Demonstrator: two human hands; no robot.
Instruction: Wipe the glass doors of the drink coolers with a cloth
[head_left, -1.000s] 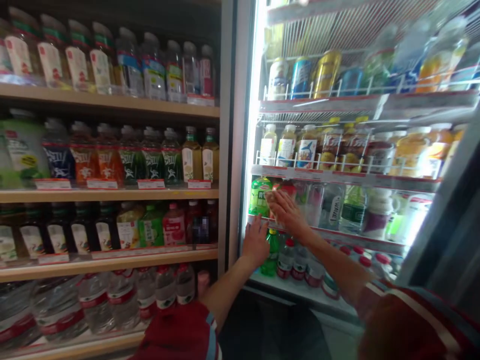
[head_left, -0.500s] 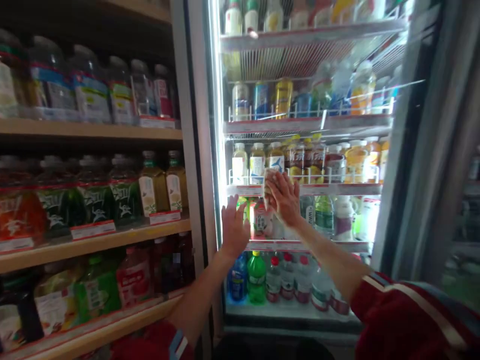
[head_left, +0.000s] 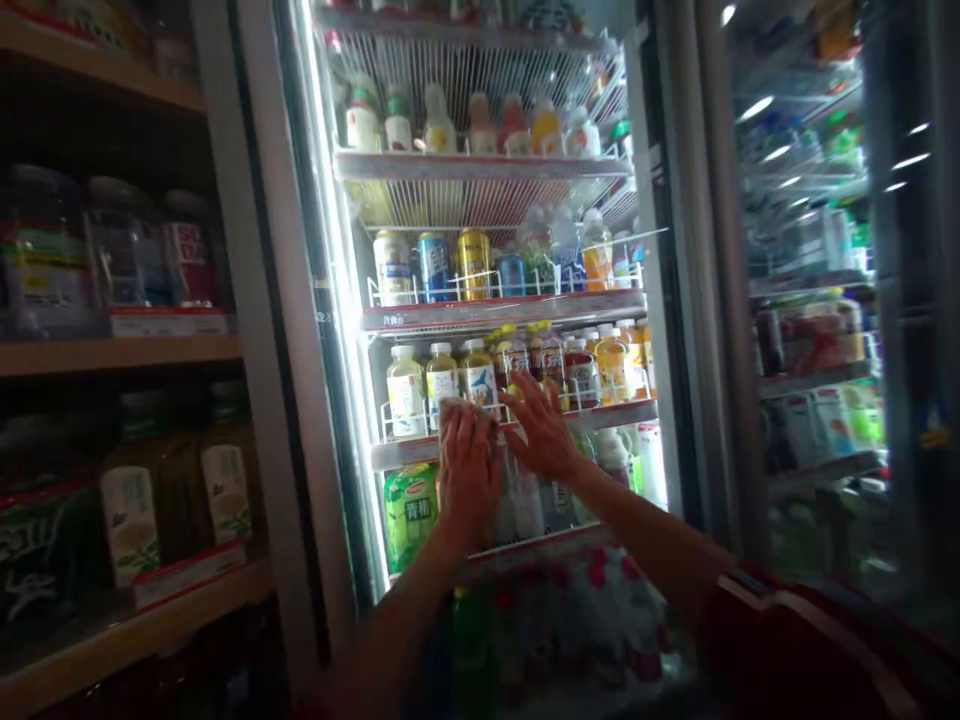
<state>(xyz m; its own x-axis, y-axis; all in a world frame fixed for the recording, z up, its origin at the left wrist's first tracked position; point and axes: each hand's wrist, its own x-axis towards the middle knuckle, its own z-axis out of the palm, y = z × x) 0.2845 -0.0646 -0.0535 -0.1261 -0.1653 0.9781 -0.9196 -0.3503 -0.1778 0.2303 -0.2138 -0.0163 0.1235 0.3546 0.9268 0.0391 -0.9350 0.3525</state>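
Note:
My left hand (head_left: 471, 470) presses a crumpled pale cloth (head_left: 448, 408) against the glass front of a lit drinks fridge, its fingers over the cloth. Just to the right is my right hand (head_left: 544, 430), fingers spread, palm toward the glass and nothing seen in it. Behind the hands runs a shelf edge (head_left: 405, 455) with a white wire rail. Above that edge stand pale-labelled bottles (head_left: 406, 390) and dark tea bottles with yellow caps. A green drink pack (head_left: 410, 515) shows below, left of my left hand.
Cans (head_left: 473, 262) and more bottles fill the upper fridge shelves. A metal door frame (head_left: 251, 250) rises on the left, beside wooden shelves (head_left: 127, 355) of bottles. Further right is another glass-fronted fridge (head_left: 814, 375). The bottom of my view is dark and blurred.
The cloth has passed from my right hand to my left. My right hand has come away with spread fingers. The view has turned right, bringing the second fridge into sight.

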